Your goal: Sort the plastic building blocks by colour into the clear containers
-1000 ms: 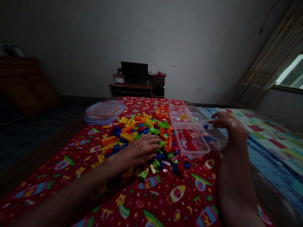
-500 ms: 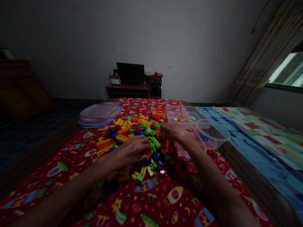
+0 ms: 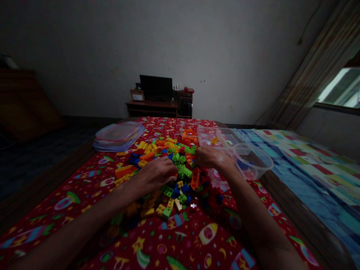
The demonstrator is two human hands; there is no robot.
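A heap of toy building blocks [image 3: 184,171] in green, yellow, orange, blue and red lies in the middle of the red patterned tablecloth [image 3: 157,240]. My left hand [image 3: 160,171] is over the near left of the heap, its fingers and thumb closed around an orange block [image 3: 173,174] that shows only in part. At the heap's right side is my right hand [image 3: 209,157], closed, with curled fingers pointing down. Whatever its fingertips grip is hidden. An orange block [image 3: 195,178] rests between the two hands.
Clear plastic containers stand at the right, among them a round one [image 3: 267,165] and a square one with yellow blocks [image 3: 215,140]. Another holds orange blocks [image 3: 189,135]. Stacked lids [image 3: 119,137] lie at the left. Beyond are a monitor [image 3: 156,87] and a bed [image 3: 317,165].
My left hand has drawn slightly left and up, with orange showing at its fingertips. My right hand has shifted a little right, uncovering orange blocks beside it.
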